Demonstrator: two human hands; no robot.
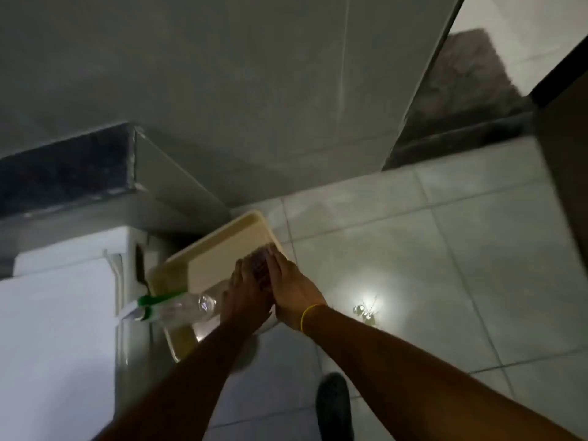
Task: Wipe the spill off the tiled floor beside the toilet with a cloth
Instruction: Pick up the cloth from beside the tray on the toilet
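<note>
Left hand (246, 296) and right hand (294, 289) meet over the beige tray (219, 246), both pressed around a dark checked cloth (261, 265) — fingers curled narrow on it, probably gathering or folding it before wiping. Far left, the white toilet (57, 307) fills the near-left corner. Just right of it, a clear spray bottle (178, 308) with a green nozzle lies on its side on the tray's near-left edge, likely parked there within reach. Tray sits against the wall corner, between toilet and open floor; besides bottle and cloth I cannot tell what else it holds — the hands cover it. Right of the hands, the tiled floor (445, 249) shows a shiny wet patch (366, 308) catching light, probably the spill, not yet wiped. A yellow band (310, 315) circles the right wrist. Near, a dark shoe (334, 405) stands on the tiles.
</note>
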